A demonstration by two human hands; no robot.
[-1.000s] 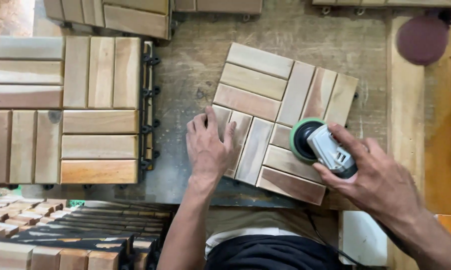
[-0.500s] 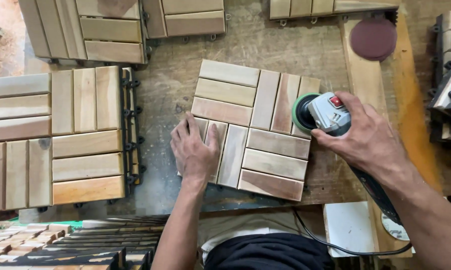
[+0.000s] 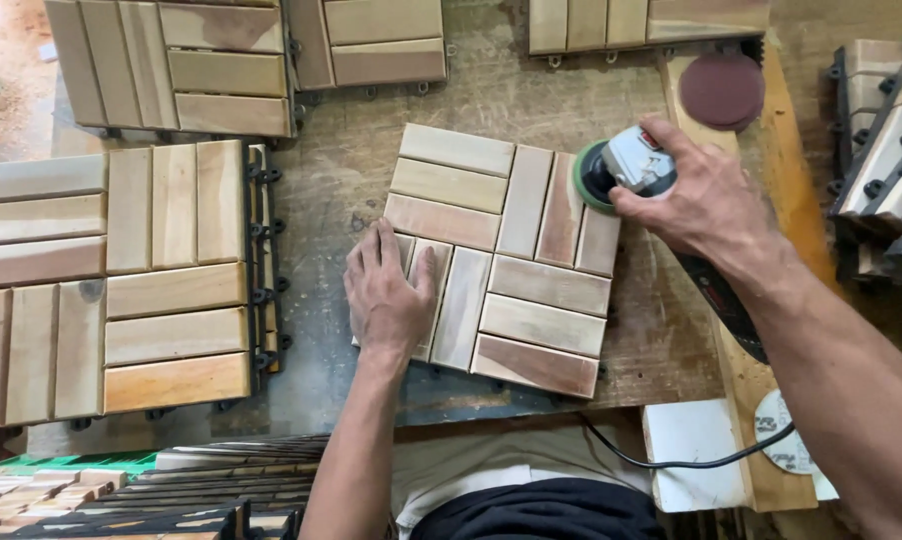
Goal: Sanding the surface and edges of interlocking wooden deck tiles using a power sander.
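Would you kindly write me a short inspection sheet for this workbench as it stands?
Surface: worn bench, dusty.
Job's things: slatted wooden tile lying flat; sander on its upper right corner.
Clutter: round sanding disc; white block.
Hands: left hand flat on tile; right hand grips sander.
Cables: black cord running along the near edge.
Surroundings: more tiles left and above; stacked tiles right.

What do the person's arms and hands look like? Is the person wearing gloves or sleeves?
No gloves and no sleeves. The left hand and the right hand are both bare, and so are both forearms right to the picture's edge. I can see no ring, watch or bracelet on either one.
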